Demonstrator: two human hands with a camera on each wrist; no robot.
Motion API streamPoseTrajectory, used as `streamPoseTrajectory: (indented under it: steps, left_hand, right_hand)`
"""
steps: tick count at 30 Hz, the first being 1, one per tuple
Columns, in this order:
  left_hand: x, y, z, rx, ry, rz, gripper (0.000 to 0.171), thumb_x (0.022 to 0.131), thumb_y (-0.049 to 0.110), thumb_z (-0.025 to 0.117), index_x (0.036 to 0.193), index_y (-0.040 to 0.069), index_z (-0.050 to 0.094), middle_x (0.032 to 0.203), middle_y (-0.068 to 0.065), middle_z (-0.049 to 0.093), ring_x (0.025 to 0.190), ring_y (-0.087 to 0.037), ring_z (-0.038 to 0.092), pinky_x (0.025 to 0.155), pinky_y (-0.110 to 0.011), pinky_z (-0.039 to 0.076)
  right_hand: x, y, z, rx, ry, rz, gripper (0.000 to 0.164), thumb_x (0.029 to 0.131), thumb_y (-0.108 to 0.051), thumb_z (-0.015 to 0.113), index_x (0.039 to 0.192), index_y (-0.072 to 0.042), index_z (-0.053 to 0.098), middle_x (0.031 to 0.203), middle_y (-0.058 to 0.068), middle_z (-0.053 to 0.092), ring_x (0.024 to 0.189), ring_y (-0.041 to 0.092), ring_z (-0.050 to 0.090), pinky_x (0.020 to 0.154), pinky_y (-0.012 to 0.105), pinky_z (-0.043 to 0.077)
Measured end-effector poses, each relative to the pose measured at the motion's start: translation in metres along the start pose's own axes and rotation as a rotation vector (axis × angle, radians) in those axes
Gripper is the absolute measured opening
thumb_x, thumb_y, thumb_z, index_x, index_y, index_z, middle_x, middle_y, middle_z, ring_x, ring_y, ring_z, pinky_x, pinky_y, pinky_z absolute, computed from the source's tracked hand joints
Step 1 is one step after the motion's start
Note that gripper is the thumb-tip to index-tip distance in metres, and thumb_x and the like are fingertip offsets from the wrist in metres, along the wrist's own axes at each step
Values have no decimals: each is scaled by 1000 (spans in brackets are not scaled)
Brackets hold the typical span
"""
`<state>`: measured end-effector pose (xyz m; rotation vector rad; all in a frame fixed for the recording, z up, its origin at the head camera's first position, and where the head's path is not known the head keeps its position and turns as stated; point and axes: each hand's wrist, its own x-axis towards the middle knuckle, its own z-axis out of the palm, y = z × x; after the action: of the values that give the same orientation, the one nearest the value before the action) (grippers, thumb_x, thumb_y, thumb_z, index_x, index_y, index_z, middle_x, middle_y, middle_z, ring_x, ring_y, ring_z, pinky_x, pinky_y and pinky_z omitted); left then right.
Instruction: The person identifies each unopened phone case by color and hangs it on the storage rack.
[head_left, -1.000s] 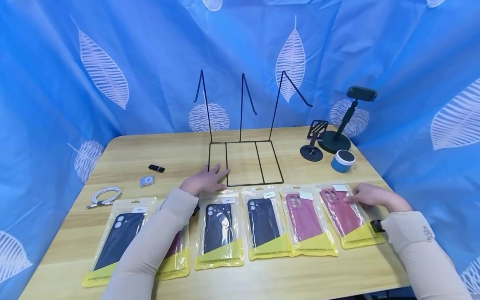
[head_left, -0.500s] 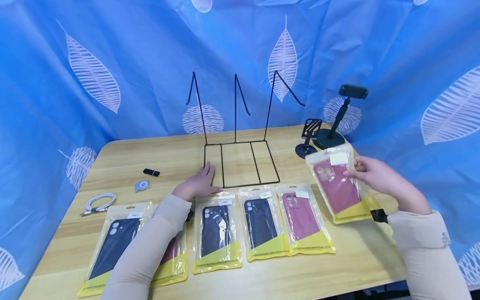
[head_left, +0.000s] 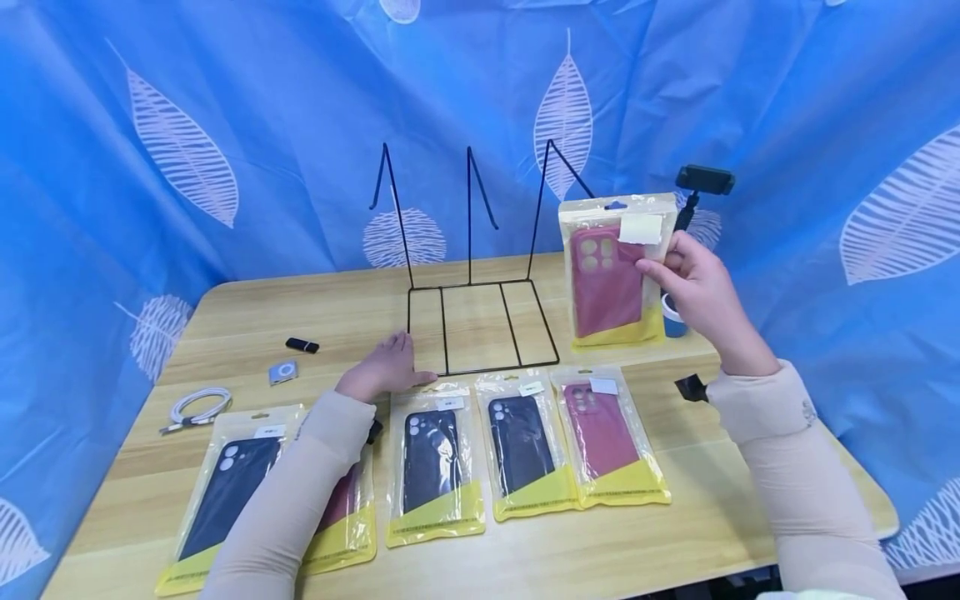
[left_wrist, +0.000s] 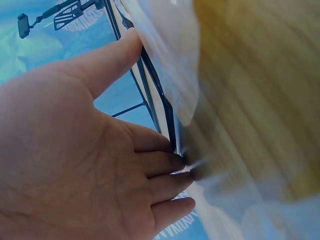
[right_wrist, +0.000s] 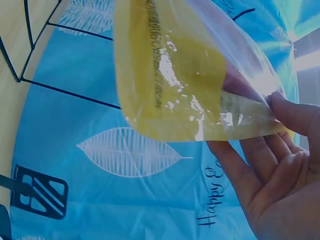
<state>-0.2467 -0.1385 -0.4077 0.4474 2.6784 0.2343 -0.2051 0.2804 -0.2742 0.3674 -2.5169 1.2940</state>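
My right hand (head_left: 701, 292) pinches the right edge of a clear, yellow-bottomed bag with a pink phone case (head_left: 607, 287) in it. The bag hangs upright above the table, in front of the right hook of a black wire display rack (head_left: 469, 217), and its hang hole shows at the top. In the right wrist view, thumb and fingers hold the bag's side (right_wrist: 175, 85). At the rack's front left corner lies my left hand (head_left: 382, 367), fingers fairly straight; in the left wrist view its thumb and fingertips touch or nearly touch the black wire.
Along the front lie bagged phone cases: pink (head_left: 603, 433), black (head_left: 521, 446), black (head_left: 431, 462), black (head_left: 228, 492), and one partly under my left sleeve. A white cable (head_left: 198, 408), silver square gadget (head_left: 283, 372) and black stick (head_left: 302, 344) sit left. A phone holder (head_left: 705, 179) and blue jar (head_left: 675, 321) are right.
My right hand has lifted the far-right bagged pink phone case off the table and carried it up and left toward the rack. My left hand stays by the rack's corner, shifted slightly.
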Motion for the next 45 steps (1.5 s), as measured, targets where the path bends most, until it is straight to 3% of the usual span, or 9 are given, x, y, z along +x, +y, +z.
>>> streamPoseTrajectory:
  steps: [2, 9, 14, 21, 27, 32, 37, 42, 45]
  left_hand:
    - [0, 0, 0, -8, -3, 0, 92, 102, 52, 46, 152, -16, 7, 161, -34, 3, 151, -46, 5, 126, -52, 9]
    - [-1, 0, 1, -13, 1, -12, 92, 102, 51, 48, 151, -16, 8, 161, -34, 4, 151, -46, 6, 126, -52, 11]
    - [-1, 1, 2, -19, 12, -8, 92, 102, 50, 48, 152, -16, 8, 161, -34, 4, 151, -46, 7, 126, -52, 12]
    - [-4, 1, 2, -19, 21, -1, 90, 102, 49, 47, 151, -17, 9, 160, -34, 5, 151, -46, 7, 126, -51, 12]
    - [-5, 3, 1, -27, 23, -5, 89, 102, 48, 47, 151, -16, 10, 161, -34, 4, 151, -46, 6, 125, -52, 12]
    - [-5, 3, 2, -12, 35, 0, 90, 102, 49, 48, 151, -16, 11, 160, -34, 6, 151, -46, 8, 125, -52, 13]
    - [-4, 3, 5, -6, 35, -11, 91, 102, 50, 48, 152, -16, 11, 161, -34, 7, 151, -45, 9, 125, -51, 13]
    - [-2, 1, 7, -2, 35, -17, 91, 101, 51, 48, 152, -15, 10, 161, -33, 6, 152, -44, 9, 125, -51, 13]
    - [-2, -1, 7, -3, 38, -17, 91, 101, 51, 48, 152, -15, 10, 161, -32, 6, 152, -44, 9, 125, -52, 13]
  right_hand:
    - [4, 2, 3, 22, 6, -1, 31, 99, -28, 60, 121, -8, 54, 112, -13, 71, 76, -6, 61, 66, 6, 50]
    - [14, 8, 14, 53, 4, 21, 32, 99, -28, 61, 121, -6, 55, 119, -1, 72, 97, -10, 62, 84, 6, 50]
    - [25, 14, 21, 58, 4, 10, 29, 99, -27, 60, 116, -4, 55, 113, -2, 74, 92, -5, 63, 74, 9, 50]
    - [49, 24, 32, 53, -14, 101, 48, 99, -38, 58, 131, -4, 51, 133, 19, 63, 114, 10, 59, 105, 33, 49]
    - [82, 34, 45, 71, 16, 112, 39, 97, -41, 61, 116, -7, 53, 97, 3, 71, 78, 11, 53, 65, 25, 42]
    - [110, 38, 54, 81, 20, 128, 38, 96, -41, 63, 113, -10, 49, 59, -12, 43, 52, 8, 34, 45, 26, 28]
    - [133, 44, 62, 18, 38, 159, 46, 95, -46, 64, 120, -9, 53, 63, -9, 41, 59, 10, 42, 50, 27, 34]
    - [149, 47, 67, 4, 41, 182, 40, 94, -50, 63, 108, -12, 58, 88, -3, 51, 83, 16, 46, 69, 29, 38]
    - [156, 46, 68, 16, 29, 201, 38, 93, -53, 62, 98, -16, 54, 83, -1, 48, 78, 18, 44, 68, 31, 36]
